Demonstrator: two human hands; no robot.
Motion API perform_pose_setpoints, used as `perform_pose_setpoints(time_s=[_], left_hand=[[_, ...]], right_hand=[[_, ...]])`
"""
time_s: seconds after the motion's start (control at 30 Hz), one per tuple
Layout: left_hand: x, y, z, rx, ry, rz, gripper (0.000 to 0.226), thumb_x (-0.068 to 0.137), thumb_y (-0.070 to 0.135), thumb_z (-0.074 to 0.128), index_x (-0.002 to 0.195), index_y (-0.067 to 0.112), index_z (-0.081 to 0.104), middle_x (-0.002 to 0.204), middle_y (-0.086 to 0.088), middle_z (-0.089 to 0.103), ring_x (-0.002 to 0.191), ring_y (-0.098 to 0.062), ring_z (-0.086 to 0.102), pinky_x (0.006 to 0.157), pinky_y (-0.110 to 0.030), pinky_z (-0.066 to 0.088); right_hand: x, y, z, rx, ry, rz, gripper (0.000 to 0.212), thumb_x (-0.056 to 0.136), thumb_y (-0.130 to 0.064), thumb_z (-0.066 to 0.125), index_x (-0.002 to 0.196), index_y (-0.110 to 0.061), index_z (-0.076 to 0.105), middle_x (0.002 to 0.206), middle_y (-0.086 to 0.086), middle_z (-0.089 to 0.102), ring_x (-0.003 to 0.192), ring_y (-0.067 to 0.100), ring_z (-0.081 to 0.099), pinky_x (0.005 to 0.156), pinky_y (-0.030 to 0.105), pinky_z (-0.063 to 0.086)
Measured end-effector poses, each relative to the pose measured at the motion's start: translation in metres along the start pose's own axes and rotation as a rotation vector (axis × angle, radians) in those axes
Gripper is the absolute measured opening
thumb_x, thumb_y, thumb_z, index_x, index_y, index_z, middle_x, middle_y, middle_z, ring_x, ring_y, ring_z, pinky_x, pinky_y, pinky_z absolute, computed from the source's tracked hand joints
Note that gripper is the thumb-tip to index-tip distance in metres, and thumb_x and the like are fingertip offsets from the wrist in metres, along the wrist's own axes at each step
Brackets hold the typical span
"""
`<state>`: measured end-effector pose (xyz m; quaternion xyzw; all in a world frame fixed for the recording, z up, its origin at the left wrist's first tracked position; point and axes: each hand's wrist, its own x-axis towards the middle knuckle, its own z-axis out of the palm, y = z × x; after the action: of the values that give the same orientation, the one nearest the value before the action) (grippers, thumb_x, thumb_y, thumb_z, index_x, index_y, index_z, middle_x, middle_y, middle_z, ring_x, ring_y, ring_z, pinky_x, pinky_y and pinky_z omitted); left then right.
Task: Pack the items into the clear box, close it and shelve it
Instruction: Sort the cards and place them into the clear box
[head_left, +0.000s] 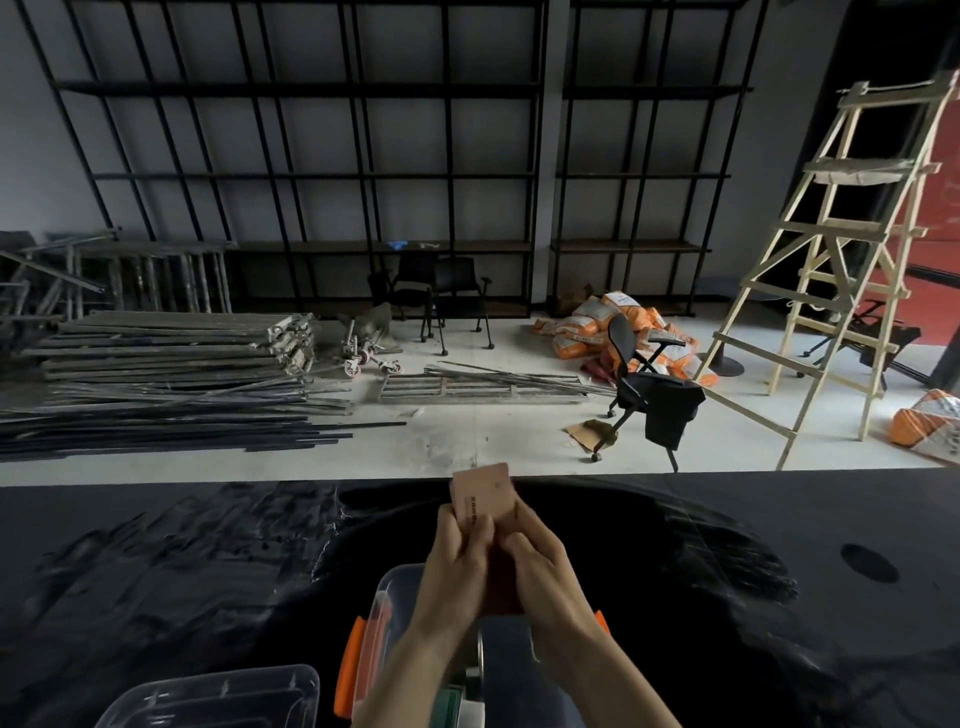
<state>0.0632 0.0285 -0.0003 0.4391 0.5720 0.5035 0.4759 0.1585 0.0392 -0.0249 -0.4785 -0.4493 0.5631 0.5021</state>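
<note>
Holding a pink card packet (480, 496) between them, the left hand (457, 566) and right hand (545, 571) grip its lower part above the clear box (387, 603) (orange latches at its sides), which sits on the black worktop (182, 561) at the near edge. Beside the box, at lower left, lies a clear lid (218, 696). Beyond the worktop stands a wooden ladder (841, 260).

Beyond the glossy black counter (182, 561) I see a tall black metal shelving frame (322, 171) against the wall, grey scaffold planks (171, 343) stacked on the floor, orange-and-white sacks (592, 327), a black swivel chair (649, 395), and a wooden stepladder (841, 249).
</note>
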Motion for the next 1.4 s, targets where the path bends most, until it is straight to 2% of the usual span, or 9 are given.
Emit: perform_pose_setpoints(time_s=[0.13, 0.33, 0.5, 0.6, 0.73, 0.87, 1.1, 1.23, 1.4], left_hand=[[0.0, 0.008, 0.003, -0.181, 0.151, -0.01, 0.014, 0.104, 0.022, 0.045, 0.114, 0.013, 0.049, 0.093, -0.008, 0.068, 0.075, -0.016, 0.065, 0.057, -0.019, 0.051], [-0.001, 0.0, -0.016, -0.221, 0.163, 0.046, 0.012, 0.093, 0.011, 0.063, 0.104, 0.014, 0.067, 0.095, -0.01, 0.075, 0.086, -0.016, 0.071, 0.072, -0.026, 0.054], [0.009, 0.006, -0.046, -0.264, 0.167, 0.044, 0.028, 0.094, 0.048, 0.056, 0.112, 0.029, 0.065, 0.115, -0.008, 0.073, 0.107, -0.028, 0.065, 0.096, -0.047, 0.049], [0.007, 0.021, -0.034, -0.005, 0.134, 0.122, 0.041, 0.098, 0.052, 0.044, 0.103, 0.023, 0.072, 0.111, 0.002, 0.07, 0.105, -0.018, 0.061, 0.089, -0.035, 0.045], [0.01, 0.028, -0.023, -0.076, 0.325, 0.186, 0.023, 0.098, 0.023, 0.053, 0.089, 0.004, 0.064, 0.078, -0.003, 0.061, 0.073, -0.016, 0.053, 0.065, -0.03, 0.04], [0.01, 0.02, -0.023, -0.146, 0.327, 0.187, 0.013, 0.093, 0.004, 0.052, 0.095, 0.007, 0.064, 0.086, 0.003, 0.064, 0.079, -0.01, 0.056, 0.069, -0.018, 0.043], [0.005, 0.016, -0.012, -0.2, 0.382, 0.216, 0.013, 0.091, 0.0, 0.048, 0.086, 0.002, 0.06, 0.076, 0.0, 0.058, 0.073, -0.012, 0.051, 0.066, -0.027, 0.038], [0.008, 0.014, -0.011, -0.072, 0.428, 0.15, 0.024, 0.099, 0.023, 0.047, 0.088, 0.01, 0.064, 0.078, 0.001, 0.061, 0.075, -0.013, 0.054, 0.063, -0.028, 0.036], [0.008, 0.015, -0.007, 0.026, 0.481, 0.158, 0.023, 0.092, 0.009, 0.043, 0.081, 0.019, 0.06, 0.055, 0.001, 0.048, 0.054, -0.019, 0.045, 0.053, -0.029, 0.031]], right_hand=[[-0.003, 0.001, -0.001, 0.028, 0.056, 0.037, 0.027, 0.093, 0.002, 0.066, 0.118, -0.007, 0.067, 0.097, 0.015, 0.077, 0.081, 0.024, 0.078, 0.064, 0.029, 0.062], [-0.006, -0.006, -0.017, 0.224, 0.099, 0.048, 0.024, 0.088, 0.008, 0.067, 0.107, -0.004, 0.073, 0.098, 0.021, 0.079, 0.079, 0.031, 0.075, 0.068, 0.037, 0.061], [-0.007, -0.022, -0.028, 0.216, -0.018, 0.008, 0.023, 0.094, 0.007, 0.059, 0.112, -0.003, 0.07, 0.104, 0.024, 0.076, 0.091, 0.037, 0.077, 0.077, 0.049, 0.063], [-0.009, -0.026, -0.013, 0.165, -0.043, -0.019, 0.019, 0.096, 0.005, 0.055, 0.11, -0.001, 0.067, 0.102, 0.026, 0.075, 0.093, 0.041, 0.075, 0.072, 0.047, 0.064], [-0.012, -0.031, 0.009, 0.191, 0.041, -0.002, 0.035, 0.102, -0.031, 0.051, 0.104, -0.001, 0.069, 0.097, 0.024, 0.077, 0.085, 0.038, 0.076, 0.058, 0.039, 0.059], [-0.009, -0.035, 0.014, 0.178, 0.152, 0.131, 0.065, 0.097, -0.063, 0.045, 0.086, -0.005, 0.072, 0.085, 0.023, 0.079, 0.068, 0.032, 0.074, 0.053, 0.036, 0.055], [0.003, -0.03, 0.013, 0.046, 0.3, 0.032, 0.025, 0.092, -0.031, 0.049, 0.074, -0.016, 0.055, 0.07, 0.013, 0.047, 0.064, 0.024, 0.044, 0.048, 0.031, 0.036], [-0.004, -0.03, 0.02, 0.007, 0.355, -0.048, 0.022, 0.083, -0.028, 0.045, 0.062, -0.018, 0.046, 0.063, 0.009, 0.04, 0.063, 0.022, 0.036, 0.056, 0.038, 0.033], [-0.006, -0.024, 0.018, 0.019, 0.42, -0.036, 0.029, 0.087, -0.025, 0.043, 0.059, -0.018, 0.045, 0.063, 0.01, 0.04, 0.062, 0.022, 0.038, 0.056, 0.037, 0.036]])
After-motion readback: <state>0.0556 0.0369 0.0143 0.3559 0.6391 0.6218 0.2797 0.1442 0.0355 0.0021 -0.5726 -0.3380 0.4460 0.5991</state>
